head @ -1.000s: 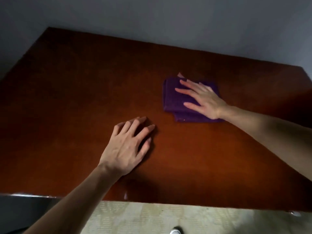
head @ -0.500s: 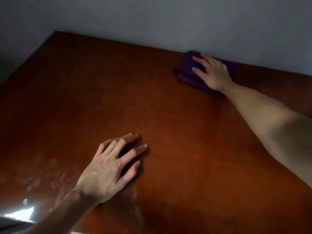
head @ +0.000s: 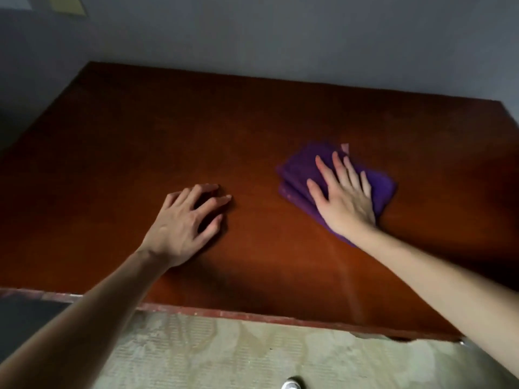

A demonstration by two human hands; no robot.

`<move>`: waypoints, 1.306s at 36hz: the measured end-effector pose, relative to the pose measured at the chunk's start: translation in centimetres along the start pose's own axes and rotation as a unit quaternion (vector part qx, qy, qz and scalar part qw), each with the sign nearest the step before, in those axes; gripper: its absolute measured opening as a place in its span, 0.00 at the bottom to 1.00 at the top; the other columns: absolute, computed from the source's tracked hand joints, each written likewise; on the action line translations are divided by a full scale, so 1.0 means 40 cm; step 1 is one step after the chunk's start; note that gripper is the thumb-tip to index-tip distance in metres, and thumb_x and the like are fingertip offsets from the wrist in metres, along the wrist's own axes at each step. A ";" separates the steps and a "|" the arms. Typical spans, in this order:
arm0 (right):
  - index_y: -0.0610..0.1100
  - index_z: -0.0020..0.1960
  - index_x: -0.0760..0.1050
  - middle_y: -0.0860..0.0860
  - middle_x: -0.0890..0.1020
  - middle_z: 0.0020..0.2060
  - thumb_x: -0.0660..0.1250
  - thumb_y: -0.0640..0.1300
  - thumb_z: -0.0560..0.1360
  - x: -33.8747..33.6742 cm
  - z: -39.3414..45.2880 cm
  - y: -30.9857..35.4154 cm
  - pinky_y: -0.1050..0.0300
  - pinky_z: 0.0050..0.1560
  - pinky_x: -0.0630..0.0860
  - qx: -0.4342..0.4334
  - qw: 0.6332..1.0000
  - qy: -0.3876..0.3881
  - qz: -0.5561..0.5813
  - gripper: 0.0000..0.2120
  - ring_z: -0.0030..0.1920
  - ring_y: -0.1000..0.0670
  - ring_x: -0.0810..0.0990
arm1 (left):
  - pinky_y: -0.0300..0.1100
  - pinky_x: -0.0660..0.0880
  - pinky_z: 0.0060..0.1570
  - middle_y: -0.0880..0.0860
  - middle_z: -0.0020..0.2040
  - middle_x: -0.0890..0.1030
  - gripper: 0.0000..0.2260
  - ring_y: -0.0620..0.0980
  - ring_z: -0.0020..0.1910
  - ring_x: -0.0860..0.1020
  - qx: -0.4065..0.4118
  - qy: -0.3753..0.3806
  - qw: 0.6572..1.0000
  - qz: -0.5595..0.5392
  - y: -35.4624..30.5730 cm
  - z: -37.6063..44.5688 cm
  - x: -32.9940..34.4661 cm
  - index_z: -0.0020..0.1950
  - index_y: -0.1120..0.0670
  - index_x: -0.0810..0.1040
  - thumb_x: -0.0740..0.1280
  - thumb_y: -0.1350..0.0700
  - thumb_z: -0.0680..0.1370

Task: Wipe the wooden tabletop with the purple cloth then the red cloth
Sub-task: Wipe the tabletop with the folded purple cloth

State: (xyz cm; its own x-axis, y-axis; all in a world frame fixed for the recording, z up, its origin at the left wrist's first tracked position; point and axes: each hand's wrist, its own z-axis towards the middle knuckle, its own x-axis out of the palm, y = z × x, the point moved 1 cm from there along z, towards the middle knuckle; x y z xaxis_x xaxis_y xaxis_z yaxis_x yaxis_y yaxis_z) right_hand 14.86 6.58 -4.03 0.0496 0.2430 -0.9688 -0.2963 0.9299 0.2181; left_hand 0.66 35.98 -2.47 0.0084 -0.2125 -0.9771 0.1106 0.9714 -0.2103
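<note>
Under right hand, folded purple cloth, slightly blurred

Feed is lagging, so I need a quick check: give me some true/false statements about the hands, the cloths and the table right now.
1. The right hand lies flat, fingers spread, on the purple cloth. True.
2. The left hand holds a red cloth. False: it rests bare on the wooden tabletop; no red cloth is in view.
3. The purple cloth is folded. True.
4. The purple cloth hangs over the near table edge. False: it lies well onto the tabletop.
</note>
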 end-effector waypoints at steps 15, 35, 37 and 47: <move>0.66 0.81 0.49 0.59 0.47 0.83 0.51 0.67 0.82 -0.099 -0.331 -0.128 0.42 0.81 0.51 -0.222 0.967 0.121 -0.007 0.29 0.83 0.55 0.44 | 0.50 0.66 0.53 0.55 0.56 0.76 0.18 0.55 0.54 0.73 -0.044 -0.111 0.992 -0.045 -0.241 0.051 0.055 0.67 0.54 0.73 0.56 0.48 0.81; 0.62 0.81 0.57 0.56 0.55 0.83 0.50 0.66 0.81 -0.080 0.362 -0.369 0.49 0.79 0.49 -0.240 0.964 0.115 -0.015 0.29 0.82 0.53 0.52 | 0.49 0.57 0.74 0.51 0.76 0.66 0.22 0.48 0.75 0.64 0.068 0.010 0.996 -0.061 -0.370 0.159 0.107 0.77 0.42 0.65 0.53 0.40 0.84; 0.63 0.80 0.57 0.55 0.55 0.83 0.49 0.68 0.81 -0.079 0.433 -0.387 0.47 0.79 0.50 -0.228 0.967 0.113 -0.014 0.29 0.82 0.52 0.52 | 0.47 0.54 0.75 0.51 0.77 0.65 0.22 0.47 0.76 0.63 0.067 0.020 0.996 -0.062 -0.370 0.162 0.105 0.78 0.42 0.64 0.52 0.39 0.84; 0.63 0.79 0.61 0.55 0.58 0.82 0.54 0.66 0.83 -0.069 0.635 -0.437 0.44 0.77 0.52 -0.084 0.995 0.057 0.017 0.26 0.82 0.49 0.54 | 0.46 0.50 0.77 0.50 0.78 0.63 0.23 0.44 0.80 0.55 0.054 0.042 0.996 -0.058 -0.365 0.170 0.106 0.79 0.38 0.61 0.52 0.38 0.83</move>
State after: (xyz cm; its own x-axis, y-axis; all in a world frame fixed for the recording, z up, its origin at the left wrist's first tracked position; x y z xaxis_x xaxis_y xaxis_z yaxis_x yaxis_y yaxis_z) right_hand 44.14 -3.32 -2.16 -0.0684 0.2329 -0.9701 -0.4510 0.8601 0.2383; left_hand 5.83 20.17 -3.33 -0.0929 -0.3083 -0.9468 0.2121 0.9229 -0.3213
